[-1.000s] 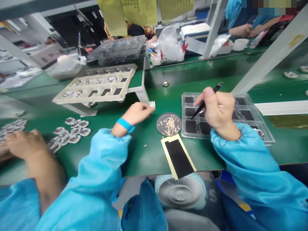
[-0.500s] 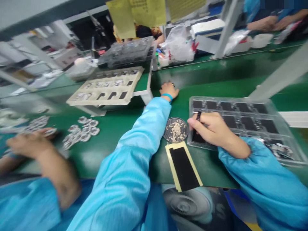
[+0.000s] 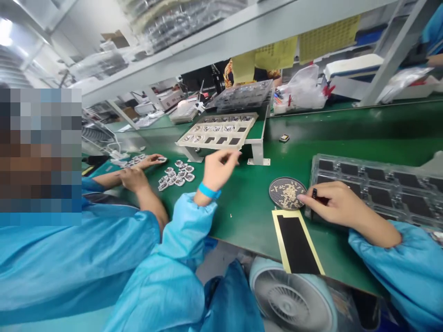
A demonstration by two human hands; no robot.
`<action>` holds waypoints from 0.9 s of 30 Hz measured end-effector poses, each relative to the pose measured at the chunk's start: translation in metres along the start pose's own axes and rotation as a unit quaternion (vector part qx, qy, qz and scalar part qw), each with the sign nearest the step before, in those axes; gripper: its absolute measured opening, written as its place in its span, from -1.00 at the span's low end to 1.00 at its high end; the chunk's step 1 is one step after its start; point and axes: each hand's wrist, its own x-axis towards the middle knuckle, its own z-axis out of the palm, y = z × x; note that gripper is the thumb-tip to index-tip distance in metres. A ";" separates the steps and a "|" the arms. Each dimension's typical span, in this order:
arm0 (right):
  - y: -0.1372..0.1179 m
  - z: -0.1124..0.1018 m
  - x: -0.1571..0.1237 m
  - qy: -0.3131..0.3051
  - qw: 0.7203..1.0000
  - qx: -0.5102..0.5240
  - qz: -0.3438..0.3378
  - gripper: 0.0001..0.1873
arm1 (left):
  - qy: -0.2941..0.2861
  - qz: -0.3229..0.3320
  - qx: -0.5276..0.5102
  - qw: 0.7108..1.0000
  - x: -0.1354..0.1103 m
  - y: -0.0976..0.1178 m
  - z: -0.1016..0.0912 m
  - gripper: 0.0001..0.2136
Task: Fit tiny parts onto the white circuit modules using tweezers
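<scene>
My left hand [image 3: 221, 171], with a blue band at the wrist, hovers above the green table before the raised stand. Its fingers are loosely curled, a gap shows between thumb and fingers, and I see nothing in them. My right hand [image 3: 334, 200] is closed around a slim black tool [image 3: 314, 193]; most of it is hidden by the fingers. That hand is at the right rim of a round dark dish [image 3: 273, 196] holding small pale pieces [image 3: 289, 193]. Beneath the dish lies a black sheet with a yellow border [image 3: 298, 242]. A small part [image 3: 284, 138] lies farther back.
A pale tray of parts [image 3: 216, 131] leans on the white-legged stand [image 3: 258, 150]. White round parts [image 3: 178, 175] lie to the left, near a co-worker's hands [image 3: 134, 177]. A clear tray with black pads [image 3: 380, 196] is at right. A fan [image 3: 290, 299] stands below the table edge.
My left hand has drawn back and left from the far table, where a small part now shows. My right hand still holds the black tool, now closer to the dish. The view has turned left.
</scene>
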 end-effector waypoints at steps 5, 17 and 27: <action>-0.001 0.002 -0.001 -0.038 0.999 -0.030 0.021 -0.42 | 0.035 0.019 0.179 0.983 0.101 -0.029 -0.027 -0.80; -0.001 -0.027 -0.002 -0.216 0.957 0.044 0.187 -0.63 | -0.306 -0.047 0.460 0.832 0.211 -0.039 -0.003 -0.60; -0.013 -0.002 0.001 -0.065 0.977 0.165 0.119 -0.79 | -0.308 -0.016 0.440 0.843 0.211 -0.045 -0.006 -0.64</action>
